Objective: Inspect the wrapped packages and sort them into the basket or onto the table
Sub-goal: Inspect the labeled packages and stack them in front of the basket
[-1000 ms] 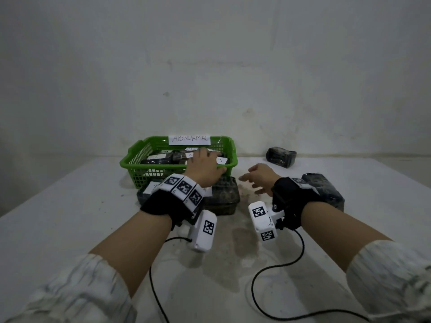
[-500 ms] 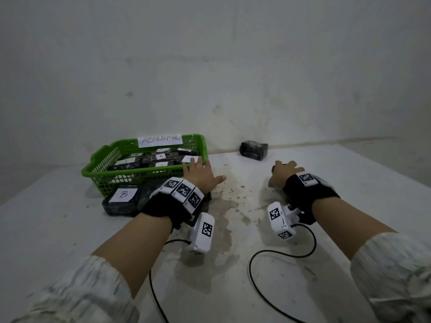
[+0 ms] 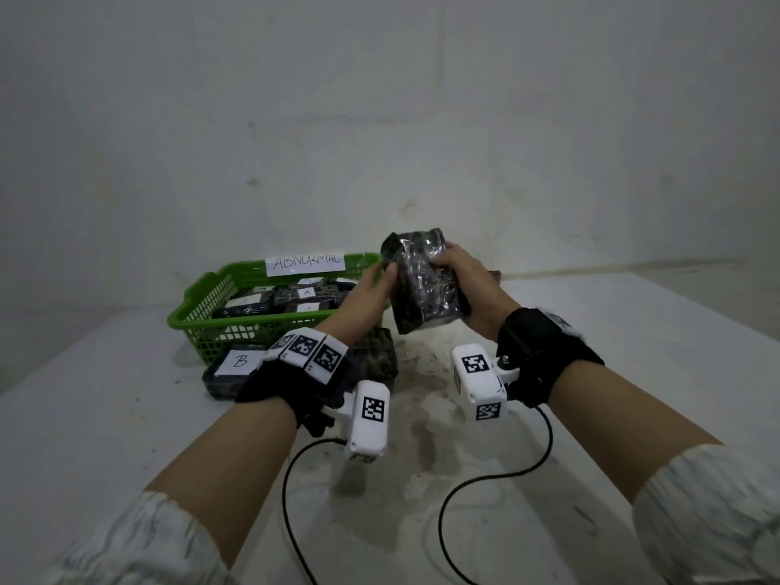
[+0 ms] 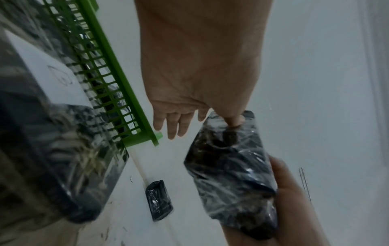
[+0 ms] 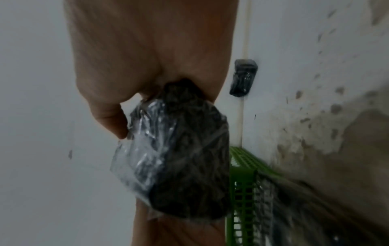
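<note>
Inspection is the step in hand. A wrapped package (image 3: pixel 424 285), dark and covered in crinkled clear film, is held tilted in the air above the middle of the table (image 3: pixel 633 394), just beside the right end of the green basket (image 3: pixel 198 314). It is grasped by the right hand (image 3: pixel 466 285), whose fingers are curled over its upper right side while the palm supports it from behind. The left hand (image 3: pixel 367 297) is loosely spread, only its thumb pressed against the package's upper left edge; the other fingers are seen in the left wrist view hanging straight and clear of it.

For a sound check, the package would best be turned slowly so that every face is brought into view, a paper label like those on the other packages being looked for. The film looks slippery, so the right hand's hold should be kept firm while the left thumb steadies the turn.

The basket, marked with an "ABNORMAL" sign (image 3: pixel 307 263), is already well filled with labelled packages. A package labelled "B" (image 3: pixel 236 367) lies on the table against the basket's front wall, with another unlabelled one (image 3: pixel 377 358) next to it. A small package (image 4: pixel 159 200) lies at the table's far edge. Two camera cables (image 3: pixel 498 470) trail across the near table.
</note>
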A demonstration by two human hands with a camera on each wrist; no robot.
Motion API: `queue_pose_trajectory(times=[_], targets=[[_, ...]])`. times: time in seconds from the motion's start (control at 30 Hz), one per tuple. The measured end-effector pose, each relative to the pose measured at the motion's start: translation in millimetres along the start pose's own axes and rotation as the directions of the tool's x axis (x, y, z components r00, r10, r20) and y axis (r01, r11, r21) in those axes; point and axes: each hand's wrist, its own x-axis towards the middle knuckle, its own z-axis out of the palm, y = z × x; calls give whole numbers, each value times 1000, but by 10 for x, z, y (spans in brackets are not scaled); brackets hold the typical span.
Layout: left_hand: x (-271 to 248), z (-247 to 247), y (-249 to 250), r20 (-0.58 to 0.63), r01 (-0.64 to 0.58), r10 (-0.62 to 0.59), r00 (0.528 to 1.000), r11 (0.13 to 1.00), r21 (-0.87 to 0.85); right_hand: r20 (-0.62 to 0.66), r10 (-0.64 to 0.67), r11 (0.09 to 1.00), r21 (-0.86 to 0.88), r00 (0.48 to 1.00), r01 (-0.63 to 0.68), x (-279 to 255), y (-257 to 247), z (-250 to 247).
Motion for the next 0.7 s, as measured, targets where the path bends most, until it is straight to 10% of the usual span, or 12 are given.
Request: queue_pose_trajectory(times=[0.17,0.7], targets=[[-54,-231,8,5,8,-7,1000,939,-344,81,38,999,-28,996,-36,50,99,111],[-118,-431,-128,-125,-64,24,992,945,-321,26,-65,994,-82,998,67,43,232,656]])
